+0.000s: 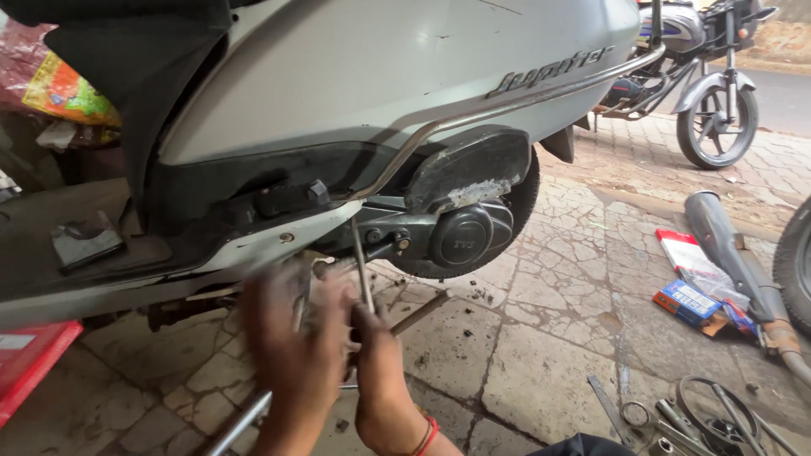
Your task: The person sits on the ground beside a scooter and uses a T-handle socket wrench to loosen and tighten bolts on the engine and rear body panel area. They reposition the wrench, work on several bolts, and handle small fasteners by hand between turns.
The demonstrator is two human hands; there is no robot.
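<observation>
A: Thin metal rod standing nearly upright under the grey scooter, just left of the black engine cover; top end up near the footboard edge, lower end gripped.

B: Gripped by which hand?

A: Right hand, fingers wrapped round the rod's lower part, red thread band at the wrist. Left hand just beside it, touching it, blurred (too smeared to tell whether closed on anything or loose).

B: Anything else near the hands?

A: Second rod or pipe slanting down to the lower left beneath the left hand, resting on the stone paving. Whether touched by that hand, impossible to tell.

B: And around?

A: Chrome guard rail along the scooter's flank. Well apart on the right: loose silver exhaust pipe lying on the ground, small blue box and red-and-white packet beside it, wrenches and a ring at the lower right. Red tray at the far left. Parked motorcycle behind, top right
</observation>
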